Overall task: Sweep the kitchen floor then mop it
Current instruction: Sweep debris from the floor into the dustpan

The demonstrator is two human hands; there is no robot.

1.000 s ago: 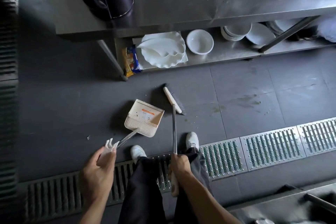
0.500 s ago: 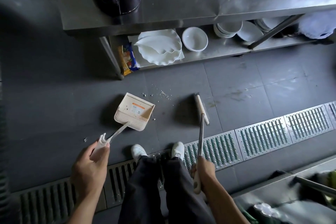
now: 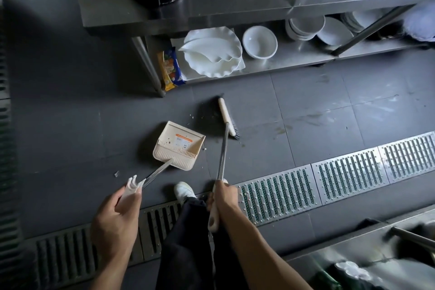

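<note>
**A:** Head view, sweep phase, not mopping yet. No mop in sight. Left hand [image 3: 117,221] wrapped round the white grip of the dustpan [image 3: 179,146] handle. Right hand [image 3: 223,198] clenched on the grip of the broom [image 3: 227,116].

**B:** Positions relative to the hands?

**A:** Pan ahead of the left hand and to its right, flat on the floor [image 3: 70,125], open lip facing away. Broom head ahead of the right hand, slightly right of the pan lip, close but apart. Bristles look down on the tile, can't confirm contact. Crumbs [image 3: 191,116] scattered between pan lip and broom head, a few more beside the pan's right edge. Bigger white scrap [image 3: 116,174] just ahead of the left hand, behind the pan.

**B:** Next move?

**A:** Probably 1 short stroke leftward, pushing crumbs over the lip. Needs the pan pinned flat, lip tight to the tile, else grit slides under. Scrap near the left hand needs a separate pass. Drain grate [image 3: 277,193] right of the right hand: risk of flicking debris into the slots.

**B:** Any text or labels?

**A:** Sticker inside the pan, orange band over a white panel. Print too small to read. Colourful packet [image 3: 170,67] under the steel table [image 3: 235,7], far ahead of the left hand. Lettering unreadable too.
</note>
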